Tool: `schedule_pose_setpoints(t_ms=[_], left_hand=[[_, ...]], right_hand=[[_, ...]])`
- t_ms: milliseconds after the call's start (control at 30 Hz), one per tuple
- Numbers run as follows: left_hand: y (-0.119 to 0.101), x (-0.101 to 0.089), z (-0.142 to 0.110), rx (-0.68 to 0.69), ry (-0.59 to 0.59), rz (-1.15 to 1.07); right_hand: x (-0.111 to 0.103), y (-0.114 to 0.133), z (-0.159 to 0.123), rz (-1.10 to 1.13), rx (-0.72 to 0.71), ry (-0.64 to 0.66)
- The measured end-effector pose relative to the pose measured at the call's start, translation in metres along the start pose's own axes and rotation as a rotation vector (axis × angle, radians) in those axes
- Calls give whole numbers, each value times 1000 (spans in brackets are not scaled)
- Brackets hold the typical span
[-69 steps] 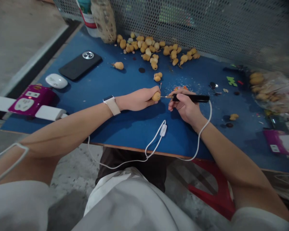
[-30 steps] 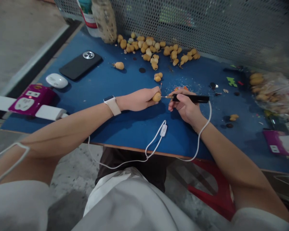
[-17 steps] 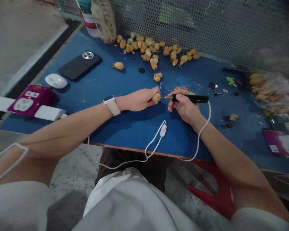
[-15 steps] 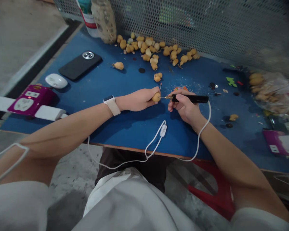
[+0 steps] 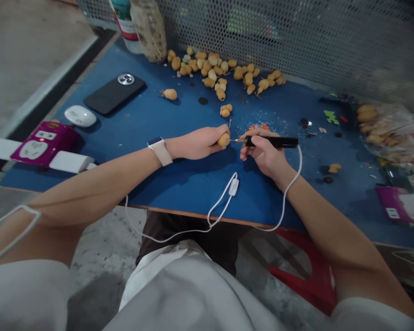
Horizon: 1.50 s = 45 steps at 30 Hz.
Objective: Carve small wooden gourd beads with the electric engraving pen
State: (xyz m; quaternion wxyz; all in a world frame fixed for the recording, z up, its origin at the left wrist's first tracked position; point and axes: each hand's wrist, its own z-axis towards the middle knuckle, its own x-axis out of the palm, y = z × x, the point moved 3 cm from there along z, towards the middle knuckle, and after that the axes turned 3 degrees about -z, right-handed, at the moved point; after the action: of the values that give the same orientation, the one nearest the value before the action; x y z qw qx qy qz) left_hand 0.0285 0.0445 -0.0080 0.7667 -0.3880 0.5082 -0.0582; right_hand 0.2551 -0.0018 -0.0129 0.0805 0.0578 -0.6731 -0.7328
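Observation:
Between the thumb and fingers of my left hand (image 5: 203,142) is a small tan gourd (image 5: 223,139), its rounded end facing right. My right hand (image 5: 267,156) grips a black pen-shaped electric tool (image 5: 276,141) like a pencil. The tool's thin metal tip points left and meets the gourd's surface, or comes very close to it; I cannot tell which. From the tool's rear end a white cord (image 5: 301,161) runs down past my right wrist to an inline switch (image 5: 233,186). Just behind my hands lies a little cluster of gourds (image 5: 226,110).
Many small gourds (image 5: 210,66) lie along the perforated metal panel (image 5: 262,37) at the back. On the left of the blue table (image 5: 179,184) are a black phone (image 5: 115,94), a white case (image 5: 80,116) and a purple power socket (image 5: 43,143). A plastic bag (image 5: 396,133) sits at right.

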Motion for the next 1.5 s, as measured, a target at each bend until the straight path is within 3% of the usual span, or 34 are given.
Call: schedule_pose_setpoints(t_ms=[1500], left_hand=[[0, 0, 0, -4, 4, 19]], right_hand=[[0, 0, 0, -6, 10, 12]])
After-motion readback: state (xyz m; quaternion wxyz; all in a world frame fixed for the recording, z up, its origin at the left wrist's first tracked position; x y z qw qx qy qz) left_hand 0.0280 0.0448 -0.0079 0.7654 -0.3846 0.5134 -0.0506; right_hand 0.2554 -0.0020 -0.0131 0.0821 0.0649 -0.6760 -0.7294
